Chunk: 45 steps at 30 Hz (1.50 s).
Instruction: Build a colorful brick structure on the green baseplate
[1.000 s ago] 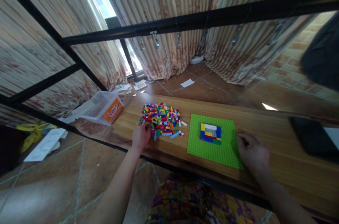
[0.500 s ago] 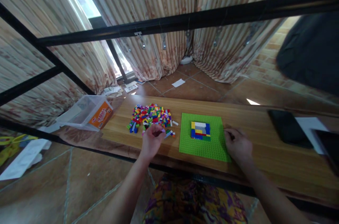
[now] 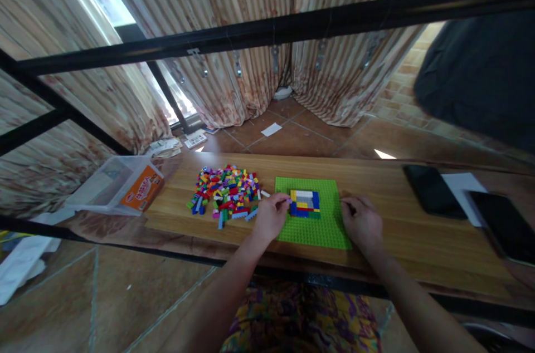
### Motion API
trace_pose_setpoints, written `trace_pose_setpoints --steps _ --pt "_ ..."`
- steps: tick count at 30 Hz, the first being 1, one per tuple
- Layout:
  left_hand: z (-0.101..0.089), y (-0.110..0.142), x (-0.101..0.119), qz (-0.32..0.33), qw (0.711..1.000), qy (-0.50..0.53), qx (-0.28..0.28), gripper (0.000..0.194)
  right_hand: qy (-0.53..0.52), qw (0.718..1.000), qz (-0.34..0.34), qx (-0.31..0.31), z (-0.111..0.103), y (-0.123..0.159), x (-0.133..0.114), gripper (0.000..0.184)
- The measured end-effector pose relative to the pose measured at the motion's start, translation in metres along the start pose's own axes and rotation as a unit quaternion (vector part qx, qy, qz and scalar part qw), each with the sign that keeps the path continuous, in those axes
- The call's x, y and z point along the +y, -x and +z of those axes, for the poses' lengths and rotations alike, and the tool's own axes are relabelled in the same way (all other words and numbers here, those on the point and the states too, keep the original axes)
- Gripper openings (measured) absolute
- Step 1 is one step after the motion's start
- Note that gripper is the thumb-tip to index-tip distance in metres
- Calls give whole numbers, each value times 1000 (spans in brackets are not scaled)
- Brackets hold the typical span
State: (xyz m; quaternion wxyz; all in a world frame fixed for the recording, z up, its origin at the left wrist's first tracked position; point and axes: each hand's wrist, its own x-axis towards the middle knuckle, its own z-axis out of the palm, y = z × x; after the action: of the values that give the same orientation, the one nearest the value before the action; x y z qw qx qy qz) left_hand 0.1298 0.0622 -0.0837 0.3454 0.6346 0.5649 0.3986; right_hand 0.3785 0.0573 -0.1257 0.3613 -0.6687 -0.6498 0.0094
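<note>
A green baseplate (image 3: 324, 228) lies on the wooden table (image 3: 397, 219). On it stands a small block of stacked bricks (image 3: 305, 204) in white, yellow, blue, red and green. My left hand (image 3: 271, 216) is at the plate's left edge, fingers pinched on a small brick I can barely see, right beside the block. My right hand (image 3: 361, 221) rests curled on the plate's right edge. A heap of loose coloured bricks (image 3: 225, 192) lies to the left of the plate.
A clear plastic box with an orange label (image 3: 121, 190) sits at the table's left end. Two dark phones (image 3: 432, 191) (image 3: 504, 224) and a white sheet (image 3: 462, 186) lie at the right. A black frame bar (image 3: 267, 35) crosses above. Another person's dark clothing (image 3: 480, 86) is at upper right.
My left hand left the brick heap and moved right to the built block on the baseplate, fingers now pinched. My right hand stayed at the plate's right edge.
</note>
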Motion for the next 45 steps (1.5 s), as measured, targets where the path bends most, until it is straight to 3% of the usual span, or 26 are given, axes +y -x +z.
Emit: trace_pose_setpoints --steps 5,19,26,32,36,39,45 --pt "0 -1 6 43 991 -123 -19 20 -7 1000 -4 -1 0 0 0 25" --pt "2 -5 12 90 954 -276 -70 30 1 1000 4 0 -1 0 -1 24" --pt "1 -2 15 77 944 -304 -100 31 -7 1000 1 -1 -1 -1 -2 25" --pt "1 2 15 72 943 -313 -83 35 -8 1000 5 1 -1 -1 -3 24" --pt "1 -3 16 40 960 -271 -56 34 -9 1000 1 4 -1 -1 -3 25" --pt "0 -11 20 -19 972 -231 -41 33 -9 1000 0 7 -1 -1 -2 24" --pt "5 -25 20 -75 973 -216 -44 32 -14 1000 1 12 0 0 -2 23"
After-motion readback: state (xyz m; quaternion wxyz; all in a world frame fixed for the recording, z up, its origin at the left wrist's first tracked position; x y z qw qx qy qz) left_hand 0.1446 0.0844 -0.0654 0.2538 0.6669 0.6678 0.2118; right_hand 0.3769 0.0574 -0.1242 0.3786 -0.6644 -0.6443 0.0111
